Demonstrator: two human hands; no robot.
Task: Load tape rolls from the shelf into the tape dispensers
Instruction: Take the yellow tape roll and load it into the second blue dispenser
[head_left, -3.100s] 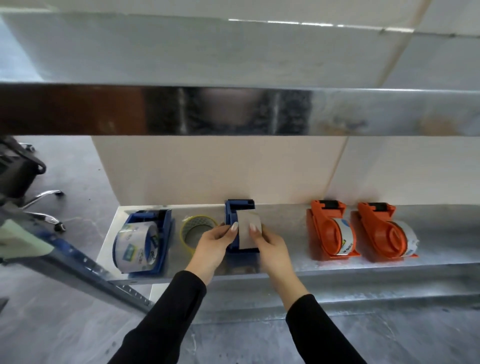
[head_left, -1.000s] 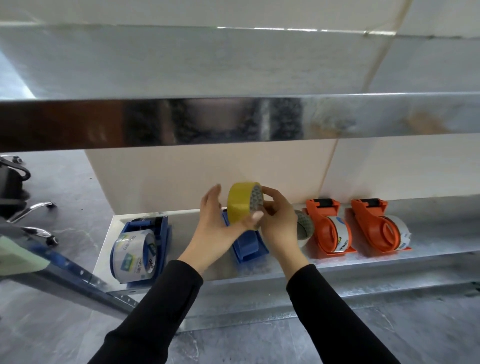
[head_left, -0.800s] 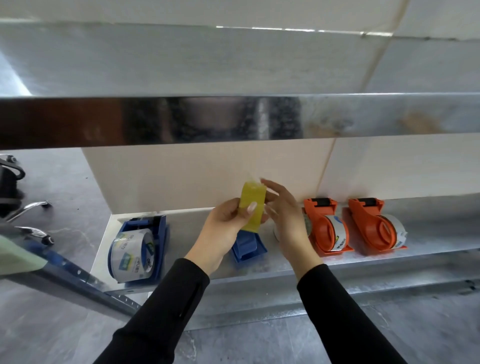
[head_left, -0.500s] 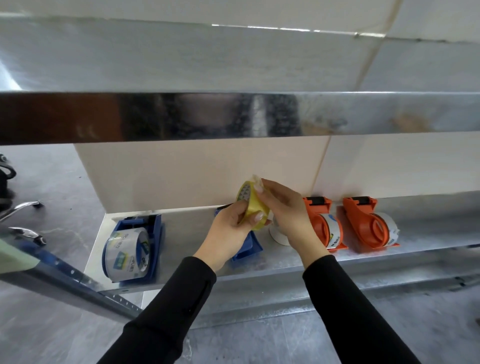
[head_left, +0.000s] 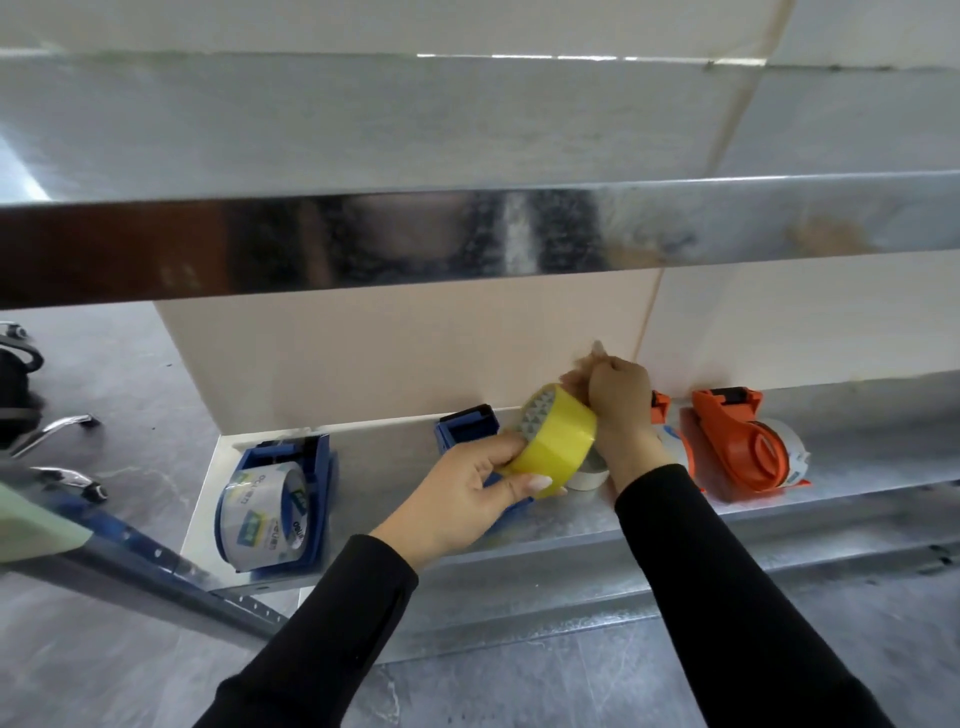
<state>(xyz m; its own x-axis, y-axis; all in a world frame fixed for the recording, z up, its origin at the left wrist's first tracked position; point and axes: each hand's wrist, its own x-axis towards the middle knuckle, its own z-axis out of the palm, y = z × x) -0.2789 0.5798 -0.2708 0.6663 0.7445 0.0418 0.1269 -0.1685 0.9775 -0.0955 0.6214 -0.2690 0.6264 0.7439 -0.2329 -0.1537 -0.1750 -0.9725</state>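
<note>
My left hand (head_left: 470, 491) grips a yellow tape roll (head_left: 553, 440) above the metal shelf (head_left: 571, 525). My right hand (head_left: 615, 402) pinches the roll's loose tape end and holds it up just above the roll. Under the roll lies an empty blue dispenser (head_left: 465, 428), partly hidden by my left hand. A pale tape roll (head_left: 589, 475) lies on the shelf behind the yellow one, mostly hidden.
A blue dispenser with a clear printed roll (head_left: 275, 501) sits at the shelf's left end. Two orange loaded dispensers stand at the right, one (head_left: 748, 447) in full view, the other (head_left: 670, 441) behind my right wrist. An upper shelf beam (head_left: 467, 239) overhangs. Chair legs (head_left: 57, 431) stand at left.
The yellow roll has turned in my left hand so its band faces me. My right hand has risen from the roll with the tape end between its fingers.
</note>
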